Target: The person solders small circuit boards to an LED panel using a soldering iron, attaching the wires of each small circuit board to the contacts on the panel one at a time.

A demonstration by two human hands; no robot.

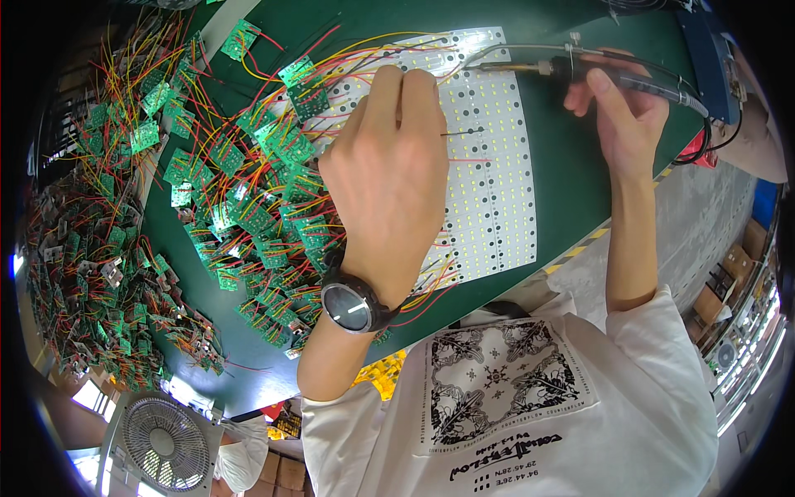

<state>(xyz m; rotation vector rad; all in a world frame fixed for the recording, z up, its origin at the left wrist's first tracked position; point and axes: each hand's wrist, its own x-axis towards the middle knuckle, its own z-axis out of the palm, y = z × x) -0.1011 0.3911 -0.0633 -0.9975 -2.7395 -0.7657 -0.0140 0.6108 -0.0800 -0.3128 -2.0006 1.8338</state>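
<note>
Beside left hand (387,161), wired boards (290,147) crowd panel (501,190); fan (166,441) off table (575,178).

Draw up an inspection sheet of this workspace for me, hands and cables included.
Surface: green tabletop, partly covered.
Job's things: white panel with rows of small yellowish spots; green circuit boards beside it, some overlapping it.
Clutter: dense heap of wired boards at the left.
Hands: left hand over the panel, its grip hidden; right hand holds a soldering iron, tip over the panel.
Cables: red and yellow wires tangled among boards; black cable near the right edge.
Surroundings: fan, lower left.
</note>
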